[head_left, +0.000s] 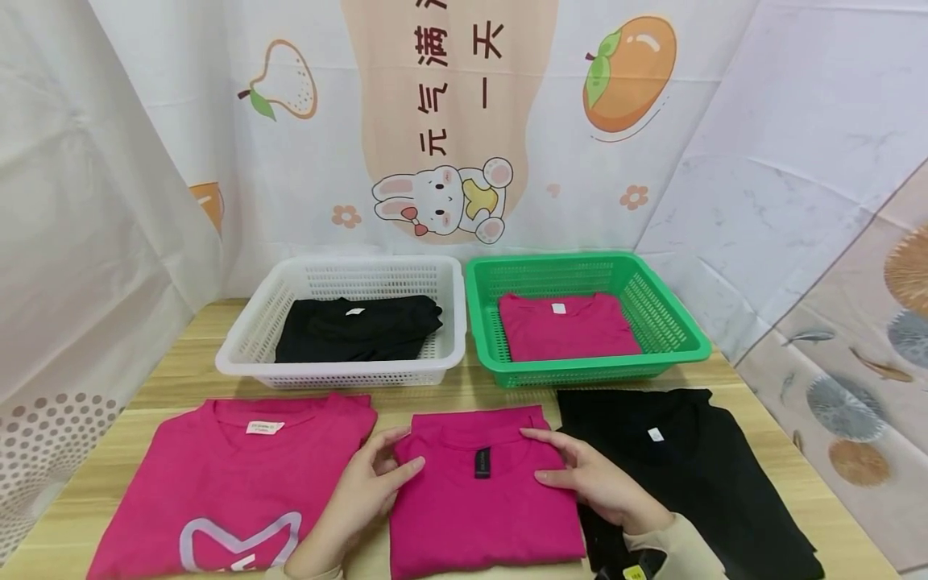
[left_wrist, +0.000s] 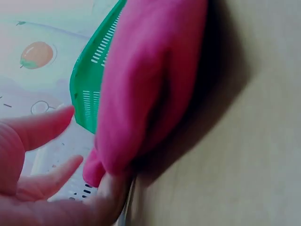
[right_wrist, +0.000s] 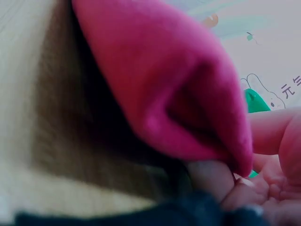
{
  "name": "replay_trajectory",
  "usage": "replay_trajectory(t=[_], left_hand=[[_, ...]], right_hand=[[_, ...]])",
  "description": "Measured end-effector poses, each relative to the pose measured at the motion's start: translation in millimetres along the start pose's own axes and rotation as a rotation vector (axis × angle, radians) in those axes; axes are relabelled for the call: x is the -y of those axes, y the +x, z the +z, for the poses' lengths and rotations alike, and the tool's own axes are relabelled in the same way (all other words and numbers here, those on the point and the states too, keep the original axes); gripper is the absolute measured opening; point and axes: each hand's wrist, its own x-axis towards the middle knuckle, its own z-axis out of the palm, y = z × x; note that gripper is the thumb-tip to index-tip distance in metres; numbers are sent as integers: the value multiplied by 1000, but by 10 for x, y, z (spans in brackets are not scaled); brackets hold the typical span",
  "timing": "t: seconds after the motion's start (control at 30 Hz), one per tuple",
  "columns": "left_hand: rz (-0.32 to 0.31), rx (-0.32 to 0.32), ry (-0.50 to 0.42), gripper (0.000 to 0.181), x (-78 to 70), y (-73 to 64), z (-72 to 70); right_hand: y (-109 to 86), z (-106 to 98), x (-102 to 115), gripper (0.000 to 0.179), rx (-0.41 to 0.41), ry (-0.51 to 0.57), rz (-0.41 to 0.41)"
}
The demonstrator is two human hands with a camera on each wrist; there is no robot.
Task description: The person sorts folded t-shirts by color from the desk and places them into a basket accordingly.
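A folded pink T-shirt (head_left: pixel 484 515) with a dark neck label lies in the middle, between both hands. My left hand (head_left: pixel 370 487) holds its left edge, the thumb over the top side. In the left wrist view a fingertip (left_wrist: pixel 115 186) goes beneath the pink fold. The right hand (head_left: pixel 594 479) grips the opposite edge, its thumb and index finger over the cloth. A finger (right_wrist: pixel 211 179) tucks under the fold in the right wrist view. Dark shadow shows beneath the shirt's sides in both wrist views.
A pink T-shirt with a star outline (head_left: pixel 239 475) lies at left, a black T-shirt (head_left: pixel 696 475) at right, partly behind the right hand. Behind stand a white basket (head_left: pixel 341 372) with black clothing and a green basket (head_left: pixel 580 370) with a pink shirt. A printed curtain (head_left: pixel 290 185) hangs behind.
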Motion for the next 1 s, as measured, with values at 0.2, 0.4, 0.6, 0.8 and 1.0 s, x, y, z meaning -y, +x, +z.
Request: replay_trajectory(t=[0.2,0.4,0.6,0.8,1.0], left_hand=[[-47,185,-109,48,48,14,51],[-51,254,-158,45,77,16,43],[-80,320,-218,48,76,-6,23],[-44,361,-231,60,52,-21,15],[-9,453,-230,65,40,-20,-45]], right_hand=[[-12,-17,1,69,-11,-3,-9],[0,-16,-7,69,-32,-30,-30],[7,-13,-15,69,-41,-59,-41],[8,-20,-8,69,-50,-64,-64],[-11,-18,40,64,-62,-53,-72]])
